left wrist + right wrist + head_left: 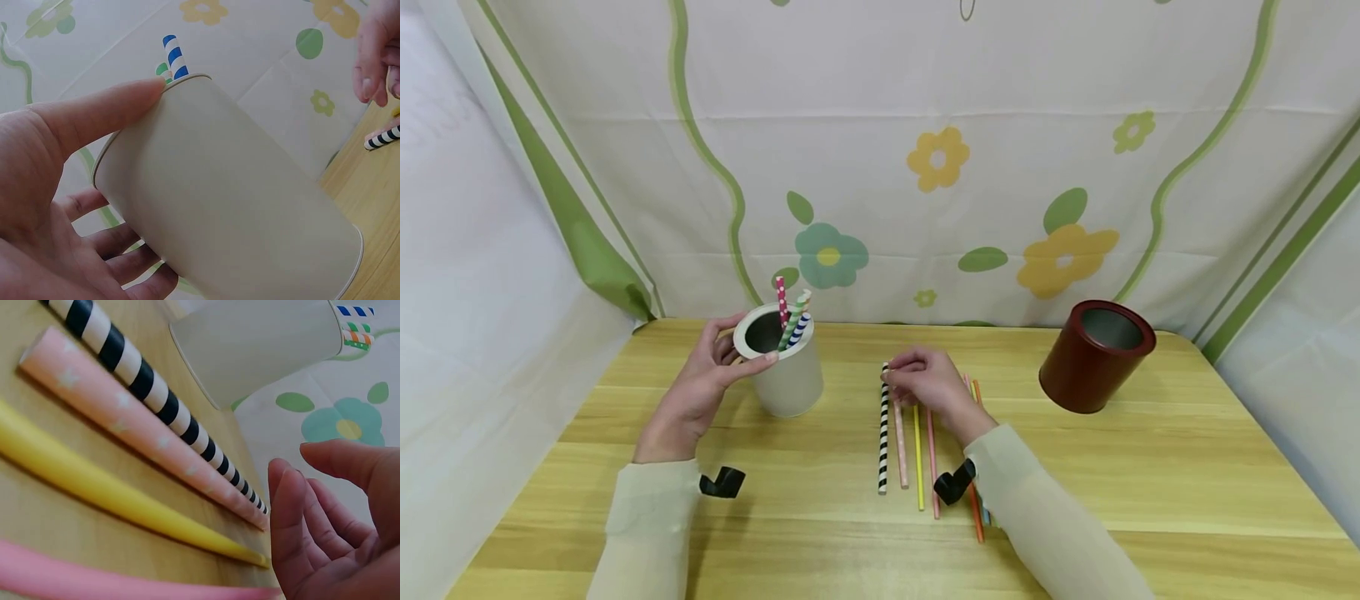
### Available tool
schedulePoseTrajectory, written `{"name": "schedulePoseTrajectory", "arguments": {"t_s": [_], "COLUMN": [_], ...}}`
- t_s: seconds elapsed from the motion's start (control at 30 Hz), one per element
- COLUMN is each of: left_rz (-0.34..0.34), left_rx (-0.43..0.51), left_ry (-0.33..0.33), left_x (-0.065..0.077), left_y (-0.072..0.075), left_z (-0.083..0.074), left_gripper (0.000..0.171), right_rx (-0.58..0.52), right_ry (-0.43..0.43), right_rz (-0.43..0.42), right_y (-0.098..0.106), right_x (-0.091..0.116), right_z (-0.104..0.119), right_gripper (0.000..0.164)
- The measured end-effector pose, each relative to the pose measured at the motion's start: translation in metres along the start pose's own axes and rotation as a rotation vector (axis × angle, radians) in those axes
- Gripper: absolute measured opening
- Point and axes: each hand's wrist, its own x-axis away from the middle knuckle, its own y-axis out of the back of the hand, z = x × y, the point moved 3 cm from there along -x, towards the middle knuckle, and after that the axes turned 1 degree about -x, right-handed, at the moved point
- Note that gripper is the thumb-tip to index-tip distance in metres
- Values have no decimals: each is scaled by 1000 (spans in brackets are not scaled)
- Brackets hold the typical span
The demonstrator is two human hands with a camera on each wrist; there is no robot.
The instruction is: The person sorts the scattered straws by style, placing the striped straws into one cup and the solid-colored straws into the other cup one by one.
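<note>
Cream paper cup (786, 367) sits toward the back left of the wooden desk (1150, 492), and the left hand (700, 392) is wrapped round its rim, thumb on the near side and fingers behind; the left wrist view shows the thumb (106, 112) pressed right at the lip; three patterned straws stand in it, a pink dotted one (782, 300), a green striped one (795, 317) and a blue striped one (800, 327); over in the middle of the desk there's a row of loose straws lying side by side, pointing front to back: black-and-white striped straw (883, 433), pale pink straw (899, 446), yellow straw (917, 458), another pink straw (931, 458) and an orange one (976, 508) partly under the sleeve; the right hand (925, 383) hovers at the far ends of that row with fingers loosely curled, fingertips just by the striped one's tip; honestly can't tell if it's actually pinching it; dark red cup (1093, 358) stands near the back right corner, well apart from everything.
</note>
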Motion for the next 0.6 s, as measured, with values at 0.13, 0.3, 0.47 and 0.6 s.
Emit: {"name": "schedulePoseTrajectory", "arguments": {"t_s": [0.13, 0.3, 0.47, 0.6], "left_rz": [3, 5, 7, 4], "left_rx": [0, -4, -2, -1], "left_ry": [2, 0, -2, -2], "left_x": [0, -1, -1, -1], "left_y": [0, -1, -1, -1], "left_z": [0, 0, 0, -1], "left_gripper": [78, 79, 79, 78], "right_rx": [4, 77, 138, 189], "right_ry": [0, 2, 5, 16], "right_rz": [-56, -125, -177, -206], "right_y": [3, 4, 3, 2], "right_x": [3, 7, 8, 8], "right_z": [-6, -8, -9, -9], "right_gripper": [30, 29, 27, 25]}}
